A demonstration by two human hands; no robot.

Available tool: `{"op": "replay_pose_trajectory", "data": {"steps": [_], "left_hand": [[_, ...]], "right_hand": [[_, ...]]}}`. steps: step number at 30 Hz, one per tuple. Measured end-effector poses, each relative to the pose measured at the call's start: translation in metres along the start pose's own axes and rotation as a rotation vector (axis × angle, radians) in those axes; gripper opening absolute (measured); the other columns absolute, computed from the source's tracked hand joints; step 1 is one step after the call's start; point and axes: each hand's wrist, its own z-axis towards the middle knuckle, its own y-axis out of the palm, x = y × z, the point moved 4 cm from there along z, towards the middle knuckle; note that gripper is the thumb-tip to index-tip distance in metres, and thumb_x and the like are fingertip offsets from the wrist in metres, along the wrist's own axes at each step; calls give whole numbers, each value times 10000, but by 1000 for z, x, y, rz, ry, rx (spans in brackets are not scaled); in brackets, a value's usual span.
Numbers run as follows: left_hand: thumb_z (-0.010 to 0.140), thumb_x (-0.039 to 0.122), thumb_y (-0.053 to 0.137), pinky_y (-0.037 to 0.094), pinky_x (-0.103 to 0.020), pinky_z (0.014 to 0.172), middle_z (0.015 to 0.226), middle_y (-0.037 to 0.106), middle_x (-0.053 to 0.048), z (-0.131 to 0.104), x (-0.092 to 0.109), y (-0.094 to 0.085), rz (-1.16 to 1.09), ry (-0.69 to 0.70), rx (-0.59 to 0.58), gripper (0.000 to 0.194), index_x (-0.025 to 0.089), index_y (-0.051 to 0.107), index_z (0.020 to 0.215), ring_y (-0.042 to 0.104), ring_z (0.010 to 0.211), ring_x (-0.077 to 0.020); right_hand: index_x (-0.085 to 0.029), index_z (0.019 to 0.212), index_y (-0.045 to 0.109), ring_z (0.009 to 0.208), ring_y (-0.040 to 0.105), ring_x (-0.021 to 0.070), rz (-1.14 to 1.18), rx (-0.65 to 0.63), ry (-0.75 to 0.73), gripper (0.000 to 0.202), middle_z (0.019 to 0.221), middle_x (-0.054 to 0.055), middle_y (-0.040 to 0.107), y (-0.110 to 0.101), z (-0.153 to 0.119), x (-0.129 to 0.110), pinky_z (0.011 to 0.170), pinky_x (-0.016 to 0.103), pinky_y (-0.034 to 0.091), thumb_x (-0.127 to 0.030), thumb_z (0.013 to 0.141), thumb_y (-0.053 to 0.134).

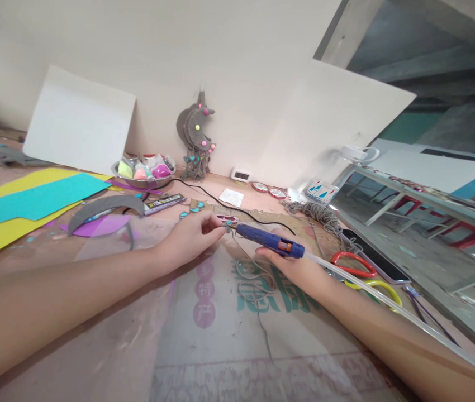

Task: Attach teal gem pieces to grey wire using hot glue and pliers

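Note:
My right hand (298, 269) is closed round a blue hot glue gun (260, 237), whose tip points left. A long clear glue stick (367, 285) trails from the gun's rear over my right forearm. With thumb and forefinger, my left hand (195, 234) pinches a tiny teal piece (228, 224) at the gun's tip; its exact shape is too small to tell. Grey yarn (258, 279) hangs from there and lies in loops on the printed plastic sheet (216, 357). Several small teal pieces (198, 205) lie just beyond my left hand.
Red-handled scissors (354, 263), yellow handles (382, 290), a phone (375, 259) and a yarn coil (319, 216) lie at right. Coloured sheets (44, 201), a grey arch (107, 205) and a metal bowl (145, 181) are left. A moon decoration (195, 131) stands by the wall; a black cable (237, 207) crosses behind.

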Motion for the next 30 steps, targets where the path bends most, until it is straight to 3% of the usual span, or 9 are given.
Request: {"op": "replay_pose_trajectory", "data": {"steps": [30], "left_hand": [[812, 327, 523, 358, -204, 453, 580, 500, 49, -1, 1, 1, -9, -13, -18, 144, 189, 490, 784, 472, 481, -94]], "right_hand": [[-206, 732, 557, 686, 580, 190, -35, 23, 12, 308, 713, 19, 609, 0, 0, 3, 647, 299, 446, -510, 757, 599]]}}
